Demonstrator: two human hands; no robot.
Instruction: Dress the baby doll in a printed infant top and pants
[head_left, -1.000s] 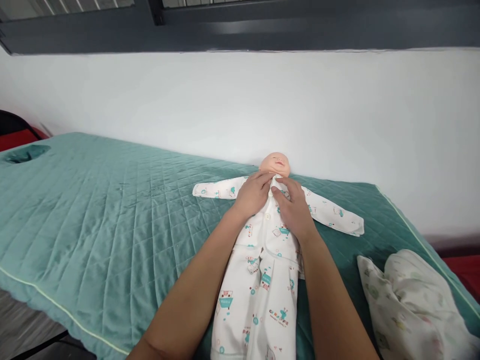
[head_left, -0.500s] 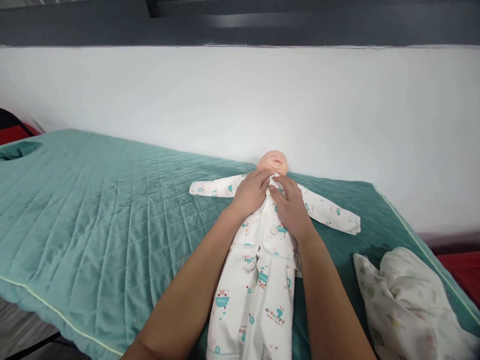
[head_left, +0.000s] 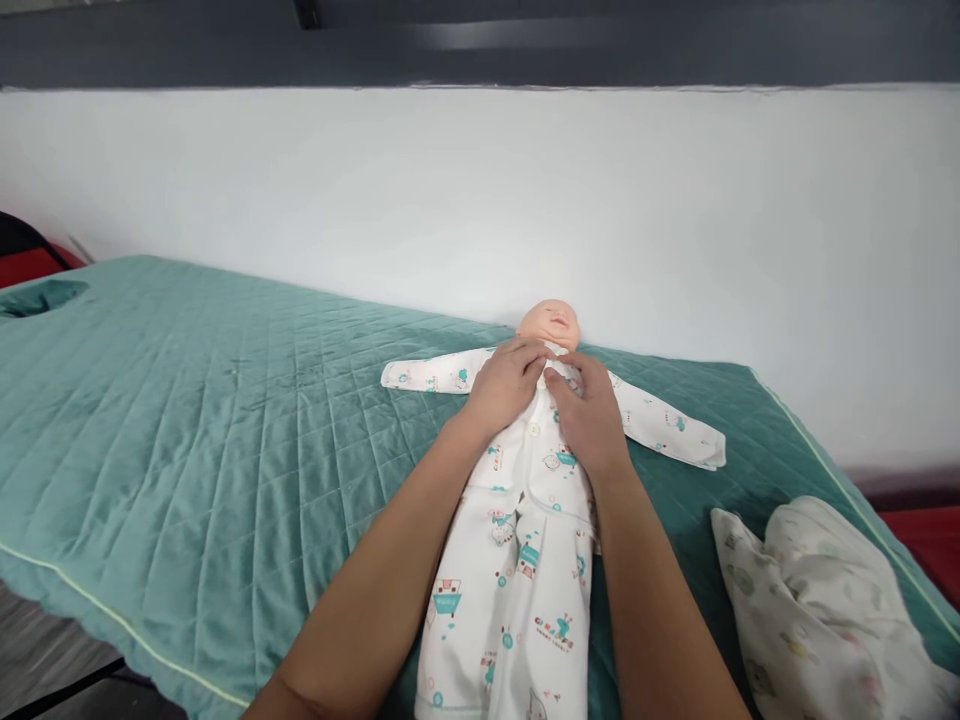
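A baby doll point(head_left: 553, 322) lies on its back, dressed in a white printed pajama top point(head_left: 525, 455) and matching pants point(head_left: 502, 610). Its sleeves stretch out to both sides. At the top of the shirt's front, just under the chin, my left hand point(head_left: 510, 385) is closed with its fingertips on the collar edge. Facing it, my right hand point(head_left: 592, 410) pinches the other side of the opening, thumb and forefinger close to the left fingertips. Fingers partly hide the cloth between them. Lower on the chest a round button point(head_left: 533, 429) shows.
A green quilted cover point(head_left: 225, 430) lies beneath the doll. To the right sits a bundled white printed cloth point(head_left: 832, 600). The white wall point(head_left: 375, 200) rises right behind the doll's head. Red items show at the left and right edges.
The right hand has shifted slightly, its fingers spreading a little along the collar. The left hand stays at the neckline. The whole view has moved slightly.
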